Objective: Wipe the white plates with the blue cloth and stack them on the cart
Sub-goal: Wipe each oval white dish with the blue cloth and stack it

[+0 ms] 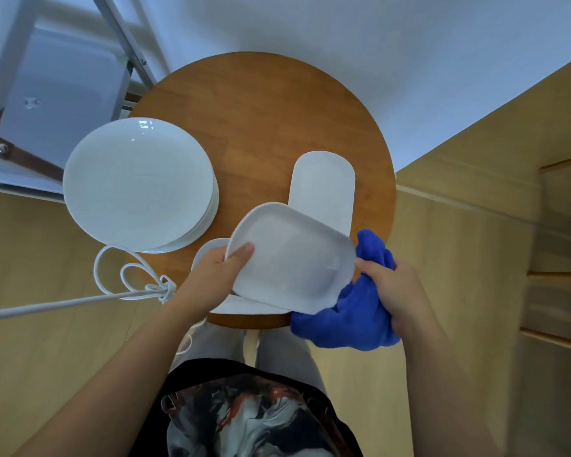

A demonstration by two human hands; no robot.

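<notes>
Two hands work over a round wooden table (267,103): the left hand (221,275) pinches the near-left rim of a white rounded-rectangular plate (290,258), thumb on its upper face and the other fingers hidden beneath, holding it tilted above another white plate (244,306). The right hand (389,291), fingers curled, grips a bunched blue cloth (353,318) that touches the held plate's right edge. Beyond the fingertips lies an oblong white dish (323,189); left of the left thumb stands a stack of round white plates (139,183), beside a looped white cord (129,275).
</notes>
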